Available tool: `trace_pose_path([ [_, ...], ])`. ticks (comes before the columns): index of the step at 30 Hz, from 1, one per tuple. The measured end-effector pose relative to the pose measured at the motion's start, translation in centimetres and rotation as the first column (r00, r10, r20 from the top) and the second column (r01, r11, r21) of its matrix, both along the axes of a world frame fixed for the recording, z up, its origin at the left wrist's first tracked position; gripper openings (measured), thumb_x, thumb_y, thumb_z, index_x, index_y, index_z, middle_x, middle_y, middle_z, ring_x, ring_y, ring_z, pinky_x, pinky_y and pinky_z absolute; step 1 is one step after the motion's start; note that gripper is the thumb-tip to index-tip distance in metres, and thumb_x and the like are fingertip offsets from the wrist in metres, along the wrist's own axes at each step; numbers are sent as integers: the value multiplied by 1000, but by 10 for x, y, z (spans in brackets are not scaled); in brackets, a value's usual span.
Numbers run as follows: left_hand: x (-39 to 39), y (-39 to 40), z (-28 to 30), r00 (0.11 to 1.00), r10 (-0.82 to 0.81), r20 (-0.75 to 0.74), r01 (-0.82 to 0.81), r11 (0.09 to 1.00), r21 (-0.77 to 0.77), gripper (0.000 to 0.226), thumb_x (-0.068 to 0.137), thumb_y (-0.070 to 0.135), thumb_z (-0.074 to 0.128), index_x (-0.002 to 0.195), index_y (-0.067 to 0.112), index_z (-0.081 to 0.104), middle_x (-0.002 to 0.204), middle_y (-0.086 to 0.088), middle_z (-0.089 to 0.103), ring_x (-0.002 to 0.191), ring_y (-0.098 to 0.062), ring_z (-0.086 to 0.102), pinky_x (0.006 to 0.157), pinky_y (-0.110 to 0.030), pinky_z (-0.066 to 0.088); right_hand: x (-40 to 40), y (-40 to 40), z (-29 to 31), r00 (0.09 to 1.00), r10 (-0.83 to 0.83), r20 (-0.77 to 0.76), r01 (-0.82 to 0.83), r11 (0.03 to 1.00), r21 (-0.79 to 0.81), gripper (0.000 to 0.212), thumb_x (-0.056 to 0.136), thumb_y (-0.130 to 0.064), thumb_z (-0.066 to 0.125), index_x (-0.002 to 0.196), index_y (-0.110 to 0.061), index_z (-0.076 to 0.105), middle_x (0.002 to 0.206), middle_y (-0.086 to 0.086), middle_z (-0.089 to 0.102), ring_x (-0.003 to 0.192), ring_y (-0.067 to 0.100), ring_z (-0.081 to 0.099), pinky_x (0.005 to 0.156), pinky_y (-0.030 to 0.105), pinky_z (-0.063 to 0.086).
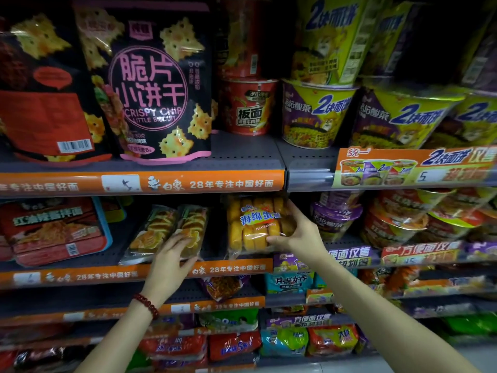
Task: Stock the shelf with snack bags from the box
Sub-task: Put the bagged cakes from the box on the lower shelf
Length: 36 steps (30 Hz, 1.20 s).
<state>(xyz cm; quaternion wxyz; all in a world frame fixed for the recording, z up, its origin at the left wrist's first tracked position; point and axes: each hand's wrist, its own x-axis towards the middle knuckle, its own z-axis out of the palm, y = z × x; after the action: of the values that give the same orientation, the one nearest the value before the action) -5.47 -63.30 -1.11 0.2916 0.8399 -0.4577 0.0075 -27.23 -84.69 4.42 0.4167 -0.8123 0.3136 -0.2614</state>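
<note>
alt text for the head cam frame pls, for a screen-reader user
A person's right hand grips a clear bag of yellow sponge cakes on the middle grey store shelf, while the left hand, with a red bead bracelet on its wrist, rests on a clear bag of golden pastries beside it. Above stand black cracker bags and noodle cups.

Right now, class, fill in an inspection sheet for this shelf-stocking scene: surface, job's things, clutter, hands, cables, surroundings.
Surface: middle shelf, grey deck with an orange price strip.
Job's things: sponge cake bag stands upright on that shelf; two pastry bags lean beside it. No box in view.
Clutter: nothing seen.
Hands: right hand grips the cake bag's right edge; left hand, red bead bracelet at the wrist, rests on the pastry bags.
Cables: nothing seen.
Surroundings: biscuit bags and noodle cups above; noodle packs below.
</note>
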Motion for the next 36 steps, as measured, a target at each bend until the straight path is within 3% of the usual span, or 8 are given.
trace_pose_path([
  [3, 0, 1, 1, 1000, 0, -13, 0, 1000, 2, 44, 83, 18, 71, 124, 8, 61, 135, -9, 53, 129, -26, 46, 107, -36, 37, 9, -9, 9, 1000, 0, 19, 0, 1000, -1, 89, 65, -28, 87, 141, -20, 41, 131, -1, 57, 122, 17, 53, 105, 34, 44],
  [8, 0, 2, 0, 1000, 1, -7, -1, 1000, 15, 43, 83, 18, 70, 124, 9, 61, 135, -7, 52, 127, -24, 47, 106, -31, 35, 0, -8, -5, 1000, 15, -12, -15, 1000, 9, 93, 74, -35, 79, 149, -20, 27, 138, -1, 50, 125, 13, 48, 104, 27, 41],
  [10, -1, 3, 1, 1000, 3, -11, -3, 1000, 17, 44, 83, 18, 70, 125, 9, 60, 136, -7, 52, 128, -24, 46, 106, -31, 35, -1, -6, -7, 998, -44, 33, 43, 999, 20, 83, 77, -33, 77, 146, -18, 34, 134, 0, 53, 120, 12, 50, 100, 25, 42],
  [13, -2, 2, 3, 1000, 1, -16, -1, 1000, 22, 44, 83, 18, 70, 126, 9, 59, 137, -8, 51, 129, -24, 45, 106, -32, 35, 5, -7, -6, 994, -94, 47, 96, 995, -28, 67, 78, -35, 76, 136, -16, 49, 132, 3, 57, 119, 16, 54, 102, 31, 45],
  [19, -4, 3, 4, 1000, 7, -12, -7, 1000, 25, 45, 83, 17, 70, 126, 9, 59, 137, -8, 50, 128, -24, 46, 106, -30, 34, -5, -4, -15, 999, -16, -41, 11, 991, -130, 78, 76, -47, 74, 142, -24, 42, 151, 0, 34, 138, 16, 34, 106, 24, 29],
  [24, -4, 1, 5, 1000, 12, -6, -11, 999, 33, 45, 83, 16, 70, 126, 9, 59, 137, -9, 51, 128, -25, 46, 106, -32, 36, -9, 5, -27, 995, -93, -18, 89, 981, -173, 77, 78, -61, 62, 145, -33, 34, 157, -7, 21, 143, 15, 24, 108, 39, 38],
  [28, -5, 1, 5, 1000, 15, 1, -15, 999, 46, 45, 83, 17, 70, 126, 9, 59, 137, -9, 50, 128, -24, 46, 106, -31, 35, -15, 10, -34, 997, -71, -18, 67, 980, -186, 83, 75, -71, 56, 146, -39, 27, 156, -13, 20, 142, 11, 27, 96, 43, 51],
  [36, -6, 1, 9, 999, 30, -20, -29, 996, 79, 46, 85, 18, 69, 128, 9, 57, 139, -9, 49, 130, -24, 45, 107, -32, 35, -13, 6, -27, 998, -45, -37, 39, 987, -157, 81, 79, -58, 64, 146, -28, 30, 154, -5, 29, 140, 15, 31, 107, 35, 38],
])
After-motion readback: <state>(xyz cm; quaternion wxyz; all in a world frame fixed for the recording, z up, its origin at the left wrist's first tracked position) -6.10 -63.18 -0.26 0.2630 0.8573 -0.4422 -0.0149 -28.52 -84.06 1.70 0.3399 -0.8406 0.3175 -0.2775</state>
